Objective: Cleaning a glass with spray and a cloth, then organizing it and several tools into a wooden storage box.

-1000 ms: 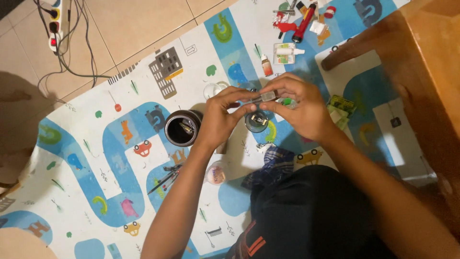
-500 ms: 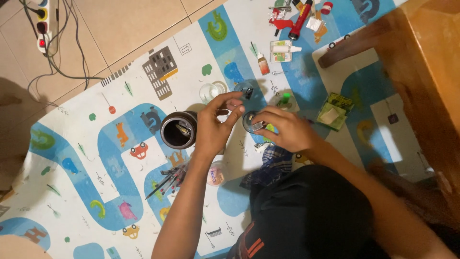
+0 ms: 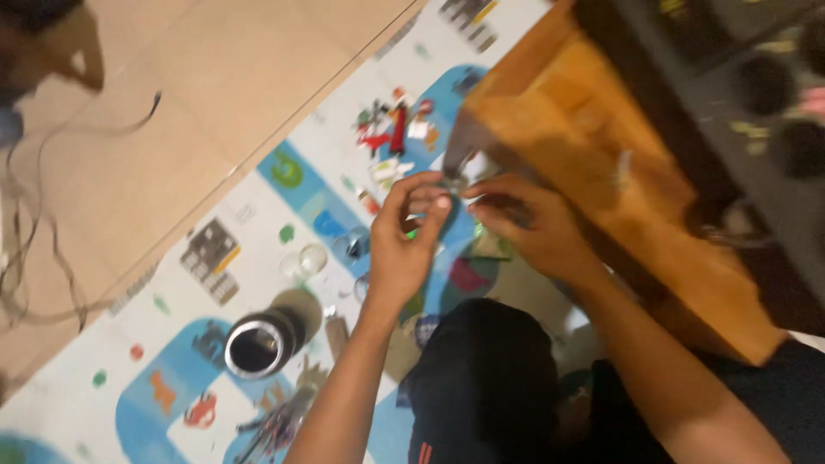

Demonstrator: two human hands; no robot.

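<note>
Head view, centre of the frame: seated on a patterned play mat (image 3: pixel 172 361), a person pinches a tiny, blurred part (image 3: pixel 453 179) between the left hand (image 3: pixel 406 236) and right hand (image 3: pixel 524 225), both narrowed on it beside a wooden table (image 3: pixel 601 163). A dark round tin (image 3: pixel 256 346) sits lower left. Steady fingertips and slow, small movements would serve best here.

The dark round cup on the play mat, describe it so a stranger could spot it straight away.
Start at the printed play mat on the tiled floor. Left of the person's left forearm, near the lower middle, stands the dark round cup. It alone has a pale shiny rim around a black inside; the nearby small dishes are clear.
</note>
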